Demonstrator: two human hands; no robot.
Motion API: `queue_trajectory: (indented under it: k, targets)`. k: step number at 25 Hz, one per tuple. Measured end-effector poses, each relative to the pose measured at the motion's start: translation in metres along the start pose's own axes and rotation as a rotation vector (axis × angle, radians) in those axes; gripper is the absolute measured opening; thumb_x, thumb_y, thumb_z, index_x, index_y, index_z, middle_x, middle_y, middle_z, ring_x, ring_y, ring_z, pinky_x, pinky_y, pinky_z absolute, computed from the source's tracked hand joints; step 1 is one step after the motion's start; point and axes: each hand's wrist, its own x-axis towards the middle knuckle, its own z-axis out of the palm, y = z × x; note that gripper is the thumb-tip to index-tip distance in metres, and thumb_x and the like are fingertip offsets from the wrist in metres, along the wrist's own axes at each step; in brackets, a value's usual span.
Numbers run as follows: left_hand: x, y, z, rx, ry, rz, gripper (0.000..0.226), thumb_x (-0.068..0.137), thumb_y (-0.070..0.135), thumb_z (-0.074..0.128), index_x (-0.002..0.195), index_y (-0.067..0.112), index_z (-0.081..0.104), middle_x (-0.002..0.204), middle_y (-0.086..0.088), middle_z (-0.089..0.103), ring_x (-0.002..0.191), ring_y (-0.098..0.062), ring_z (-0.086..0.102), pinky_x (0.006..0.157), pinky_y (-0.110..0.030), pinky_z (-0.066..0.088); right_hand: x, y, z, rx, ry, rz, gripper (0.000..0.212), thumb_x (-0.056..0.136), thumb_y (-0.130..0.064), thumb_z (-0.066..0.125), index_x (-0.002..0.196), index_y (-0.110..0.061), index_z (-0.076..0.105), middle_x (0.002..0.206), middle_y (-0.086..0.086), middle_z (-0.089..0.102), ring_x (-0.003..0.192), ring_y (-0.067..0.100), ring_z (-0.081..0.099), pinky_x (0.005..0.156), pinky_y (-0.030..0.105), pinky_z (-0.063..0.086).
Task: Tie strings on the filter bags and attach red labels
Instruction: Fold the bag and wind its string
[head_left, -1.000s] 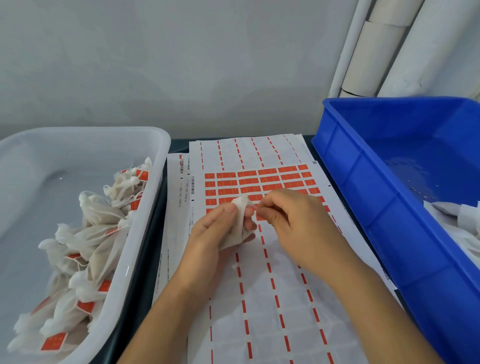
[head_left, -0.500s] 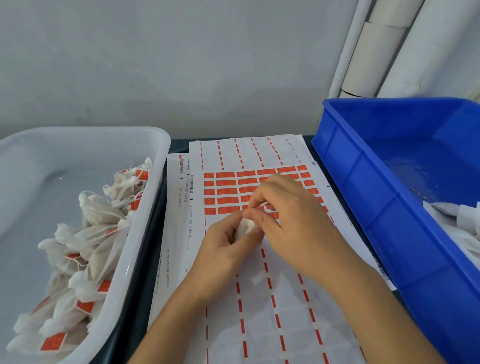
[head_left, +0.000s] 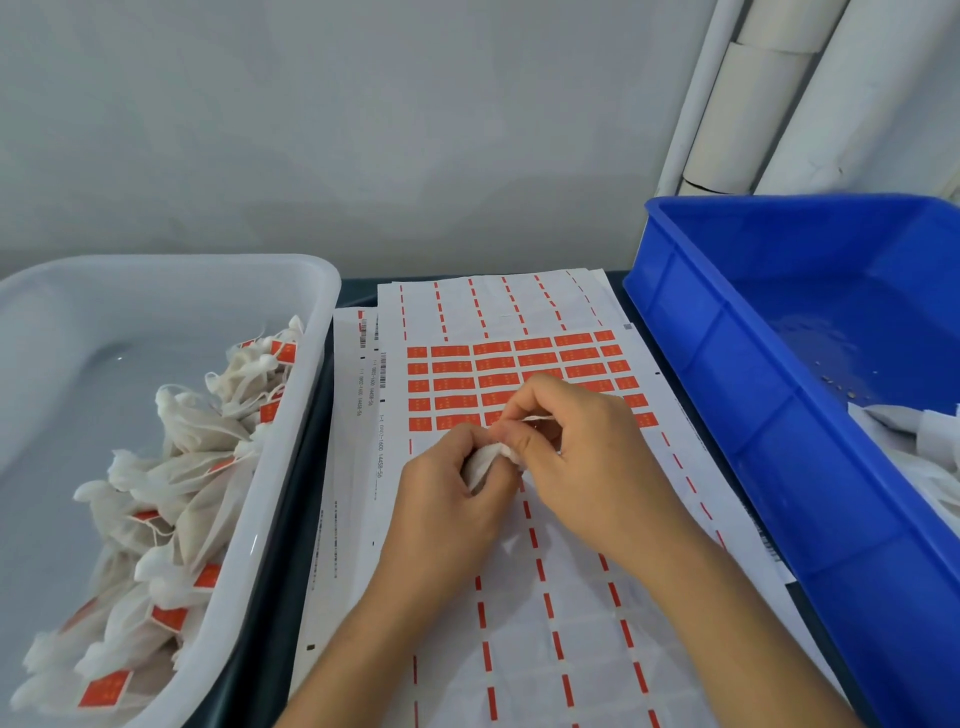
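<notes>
A translucent white tub (head_left: 311, 395) sits at nine o'clock on a dark tabletop (head_left: 270, 613), its rounded rim close to the stacked paper sheets. At three o'clock stands a blue plastic crate (head_left: 737, 415) with ribbed outer walls; small pale specks lie on its floor. Behind the crate, at one o'clock, several white tubes (head_left: 748, 109) lean against a plain grey wall (head_left: 337, 130), which fills the whole upper part from ten to twelve o'clock

Label sheets (head_left: 545, 597) lie between two bins — tub (head_left: 291, 467) left, crate (head_left: 727, 415) right — hands above them.
</notes>
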Motion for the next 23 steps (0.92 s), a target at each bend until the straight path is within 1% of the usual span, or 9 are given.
queue_trajectory:
  k: [2,4,7,10,14,18,19,21,23]
  targets:
    - [-0.002,0.002,0.003,0.009,0.029,0.03,0.013,0.101,0.024,0.063,0.09,0.028,0.068,0.078,0.006,0.069,0.072,-0.017,0.064,0.061,-0.027,0.052,0.0,0.003,-0.001,0.066,0.002,0.044,0.005,0.095,-0.037,0.07,0.095,-0.037,0.065,0.091,-0.023,0.068,0.087,-0.001,0.067,0.073,0.011,0.055]
    - [-0.003,0.003,0.003,0.015,0.046,0.063,0.01,0.1,0.024,0.064,0.092,0.029,0.068,0.079,0.009,0.069,0.074,-0.017,0.064,0.061,-0.025,0.052,0.002,0.005,-0.004,0.189,-0.014,0.096,0.003,0.094,-0.037,0.071,0.093,-0.036,0.069,0.088,-0.022,0.07,0.086,0.0,0.07,0.069,0.016,0.059]
    - [-0.004,0.006,0.002,0.006,0.061,0.09,0.005,0.098,0.025,0.067,0.094,0.028,0.068,0.082,0.014,0.069,0.08,-0.013,0.065,0.062,-0.016,0.05,0.002,0.008,-0.008,0.425,-0.058,0.199,0.002,0.094,-0.03,0.073,0.093,-0.03,0.074,0.084,-0.017,0.075,0.078,0.005,0.074,0.059,0.018,0.059]
    - [-0.003,0.007,0.002,-0.053,0.091,0.099,0.007,0.098,0.022,0.069,0.093,0.028,0.069,0.084,0.014,0.071,0.082,-0.011,0.067,0.064,-0.014,0.051,-0.003,0.012,-0.005,0.553,-0.097,0.31,0.006,0.094,-0.03,0.072,0.095,-0.025,0.076,0.081,-0.008,0.077,0.072,0.013,0.076,0.059,0.019,0.059]
    - [-0.001,0.005,0.001,-0.108,0.126,0.077,0.008,0.098,0.026,0.069,0.091,0.03,0.069,0.084,0.01,0.071,0.083,-0.014,0.068,0.066,-0.017,0.054,-0.009,0.016,0.004,0.555,-0.12,0.324,0.013,0.094,-0.035,0.071,0.098,-0.024,0.075,0.081,-0.008,0.077,0.072,0.013,0.075,0.063,0.021,0.06]
    - [0.002,0.0,-0.001,-0.153,0.109,0.03,0.012,0.101,0.026,0.066,0.092,0.031,0.071,0.087,0.008,0.074,0.087,-0.017,0.073,0.076,-0.031,0.063,-0.011,0.019,0.003,0.456,-0.148,0.252,0.009,0.098,-0.034,0.068,0.1,-0.027,0.074,0.084,-0.012,0.076,0.075,0.01,0.074,0.065,0.019,0.059]
    - [0.003,0.0,-0.001,-0.163,0.102,0.016,0.012,0.101,0.025,0.066,0.092,0.03,0.072,0.088,0.008,0.075,0.088,-0.017,0.074,0.078,-0.034,0.065,-0.011,0.019,0.003,0.43,-0.159,0.241,0.008,0.098,-0.035,0.067,0.1,-0.03,0.074,0.087,-0.014,0.076,0.079,0.008,0.073,0.067,0.019,0.059]
    - [0.004,-0.001,-0.001,-0.19,0.095,-0.019,0.011,0.101,0.023,0.065,0.095,0.029,0.072,0.089,0.008,0.076,0.089,-0.014,0.075,0.08,-0.034,0.065,-0.012,0.02,0.003,0.371,-0.141,0.209,0.007,0.098,-0.038,0.066,0.099,-0.035,0.072,0.093,-0.021,0.074,0.089,0.002,0.07,0.071,0.016,0.058]
    - [0.005,-0.001,-0.002,-0.194,0.087,-0.044,0.009,0.102,0.023,0.064,0.099,0.028,0.071,0.09,0.009,0.076,0.088,-0.012,0.075,0.081,-0.032,0.065,-0.013,0.02,0.003,0.37,-0.031,0.146,0.004,0.098,-0.04,0.067,0.1,-0.04,0.07,0.099,-0.026,0.071,0.1,-0.003,0.066,0.075,0.01,0.055]
